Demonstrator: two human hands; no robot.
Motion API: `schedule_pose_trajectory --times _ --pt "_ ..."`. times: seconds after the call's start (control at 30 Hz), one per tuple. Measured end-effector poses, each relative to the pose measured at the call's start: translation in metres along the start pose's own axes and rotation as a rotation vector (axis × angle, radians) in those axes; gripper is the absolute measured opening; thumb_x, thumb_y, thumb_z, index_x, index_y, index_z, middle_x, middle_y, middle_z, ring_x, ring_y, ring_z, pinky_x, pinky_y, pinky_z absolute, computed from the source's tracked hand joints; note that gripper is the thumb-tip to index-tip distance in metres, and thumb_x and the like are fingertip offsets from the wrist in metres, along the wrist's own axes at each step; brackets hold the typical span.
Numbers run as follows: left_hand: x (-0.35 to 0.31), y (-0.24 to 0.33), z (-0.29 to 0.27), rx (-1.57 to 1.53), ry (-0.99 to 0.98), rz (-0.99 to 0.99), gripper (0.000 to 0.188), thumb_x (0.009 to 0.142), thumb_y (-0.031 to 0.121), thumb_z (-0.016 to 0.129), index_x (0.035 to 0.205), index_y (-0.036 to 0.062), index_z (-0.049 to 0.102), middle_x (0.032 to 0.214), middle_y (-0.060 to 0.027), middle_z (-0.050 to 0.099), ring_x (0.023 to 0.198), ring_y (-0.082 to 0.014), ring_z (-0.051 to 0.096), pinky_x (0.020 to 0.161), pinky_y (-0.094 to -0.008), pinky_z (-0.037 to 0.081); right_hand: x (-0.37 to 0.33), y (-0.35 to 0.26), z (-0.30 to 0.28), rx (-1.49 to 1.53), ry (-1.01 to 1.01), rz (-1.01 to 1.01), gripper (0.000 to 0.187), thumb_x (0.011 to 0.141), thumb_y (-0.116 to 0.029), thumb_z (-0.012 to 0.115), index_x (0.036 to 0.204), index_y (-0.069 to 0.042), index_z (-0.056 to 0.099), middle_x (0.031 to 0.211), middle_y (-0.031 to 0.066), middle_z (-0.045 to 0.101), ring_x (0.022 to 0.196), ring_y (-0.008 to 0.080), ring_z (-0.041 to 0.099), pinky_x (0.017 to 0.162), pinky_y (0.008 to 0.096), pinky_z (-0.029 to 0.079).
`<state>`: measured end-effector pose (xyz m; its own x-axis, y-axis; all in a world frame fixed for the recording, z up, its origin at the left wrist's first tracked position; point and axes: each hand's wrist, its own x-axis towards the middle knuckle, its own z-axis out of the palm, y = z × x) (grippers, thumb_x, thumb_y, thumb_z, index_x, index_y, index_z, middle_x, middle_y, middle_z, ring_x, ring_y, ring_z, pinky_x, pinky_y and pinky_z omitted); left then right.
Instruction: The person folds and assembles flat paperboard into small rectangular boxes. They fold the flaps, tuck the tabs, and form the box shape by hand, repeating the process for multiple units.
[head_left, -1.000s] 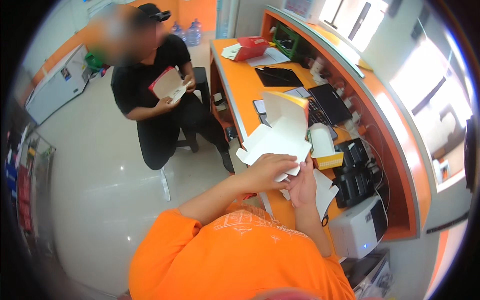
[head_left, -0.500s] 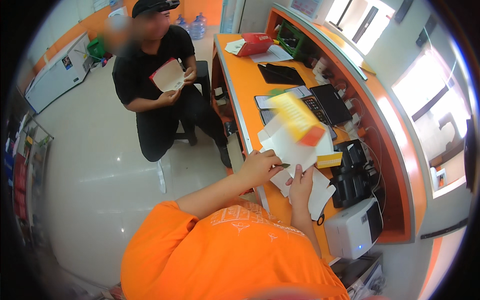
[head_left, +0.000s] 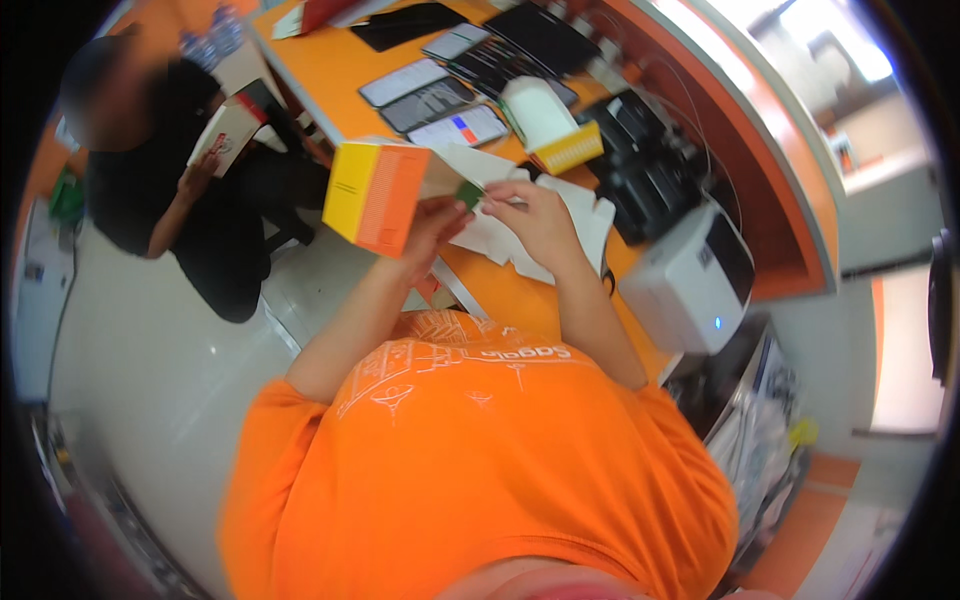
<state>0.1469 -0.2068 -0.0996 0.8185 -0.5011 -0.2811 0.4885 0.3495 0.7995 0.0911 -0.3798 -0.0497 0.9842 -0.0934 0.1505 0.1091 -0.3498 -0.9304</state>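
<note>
Pointing its printed end left, carton [head_left: 378, 200] runs roughly left-right; left hand [head_left: 432, 230] grasps its near edge, right hand [head_left: 535, 215] fingers bent at its right, can't tell grip.

Shop, prob.: orange svc counter [head_left: 500, 290] w/ phones [head_left: 402, 82], printer [head_left: 680, 285].

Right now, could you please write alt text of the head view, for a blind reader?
A person's left hand holds a yellow-and-orange carton; a small green piece shows between this hand and the right hand. Several phones lie on the orange counter, and another person in black holds a carton too.
</note>
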Motion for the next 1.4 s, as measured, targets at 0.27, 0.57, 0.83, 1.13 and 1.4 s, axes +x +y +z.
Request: schedule_pose_trajectory --times 0.27,0.57,0.83,1.13,1.4 --pt "-0.039 0.059 0.033 -0.021 -0.095 0.179 0.025 0.092 0.01 0.058 0.112 -0.0045 0.058 0.105 -0.012 0.063 0.098 -0.0186 0.063 0.093 -0.0278 0.05 0.004 -0.08 -0.006 -0.231 0.071 -0.336 0.012 0.08 -0.009 0.065 0.083 0.002 0.066 0.098 0.0125 0.062 0.083 0.0229 0.064 0.074 0.0309 0.05" --pt "-0.047 0.085 0.05 0.13 -0.16 0.429 0.015 0.089 0.003 0.059 0.103 -0.0028 0.06 0.102 -0.0101 0.064 0.096 -0.0177 0.062 0.092 -0.0302 0.05 0.005 -0.104 0.001 -0.284 0.239 -0.546 0.007 0.075 -0.005 0.069 0.08 -0.002 0.064 0.091 0.008 0.062 0.08 0.0249 0.062 0.072 0.0347 0.048" --pt "-0.051 0.088 0.055 -0.217 -0.223 0.51 0.024 0.091 0.006 0.056 0.115 0.0028 0.056 0.109 -0.0047 0.062 0.098 -0.0143 0.06 0.09 -0.0305 0.047 0.01 -0.102 0.024 -0.566 0.383 -0.852 0.028 0.074 -0.007 0.068 0.102 -0.002 0.067 0.112 0.0145 0.062 0.099 0.0289 0.06 0.084 0.0383 0.043" --pt "-0.062 0.092 0.053 -0.32 -0.328 0.395 0.044 0.092 0.013 0.053 0.134 0.0099 0.04 0.127 -0.0049 0.053 0.11 -0.0175 0.053 0.088 -0.0319 0.044 0.001 -0.098 0.028 -0.836 0.291 -0.789 0.057 0.076 -0.014 0.064 0.132 -0.006 0.052 0.142 0.0191 0.034 0.128 0.0333 0.036 0.103 0.0467 0.028" --pt "-0.06 0.09 0.059 -0.293 -0.073 0.329 0.017 0.092 0.022 0.06 0.107 0.0161 0.057 0.094 0.0095 0.062 0.08 -0.0019 0.05 0.071 -0.0266 0.039 -0.001 -0.08 0.015 -0.402 0.208 -0.803 0.059 0.075 -0.014 0.069 0.13 -0.008 0.049 0.139 0.0179 0.041 0.118 0.033 0.046 0.102 0.0437 0.031"
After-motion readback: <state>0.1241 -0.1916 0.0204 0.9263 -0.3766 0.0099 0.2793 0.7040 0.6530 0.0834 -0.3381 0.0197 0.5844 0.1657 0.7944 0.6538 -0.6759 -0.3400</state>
